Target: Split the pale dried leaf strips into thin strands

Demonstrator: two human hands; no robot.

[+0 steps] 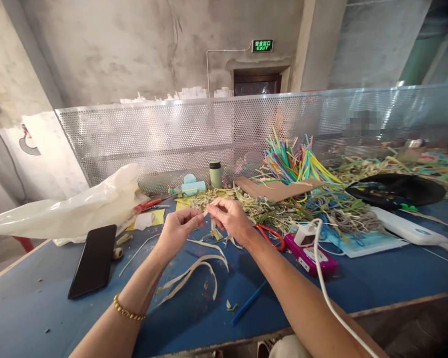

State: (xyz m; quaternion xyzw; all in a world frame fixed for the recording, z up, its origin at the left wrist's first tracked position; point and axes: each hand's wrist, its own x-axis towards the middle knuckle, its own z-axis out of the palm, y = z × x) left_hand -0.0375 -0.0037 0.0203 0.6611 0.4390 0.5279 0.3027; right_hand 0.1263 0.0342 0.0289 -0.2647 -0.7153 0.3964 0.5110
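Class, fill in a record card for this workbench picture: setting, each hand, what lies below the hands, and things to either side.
Setting: blue table with a perforated metal screen behind it
Left hand: left hand, gold bracelet on the wrist, pinches a pale strip
Right hand: right hand pinches the same pale strip
Below hands: loose curled strips and a blue stick on the table
Left side: black phone, white plastic bag
Right side: pink power strip, bundle of coloured strips

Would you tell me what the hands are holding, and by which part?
A thin pale strip, pinched at its upper end between the fingers of the left hand and the right hand.
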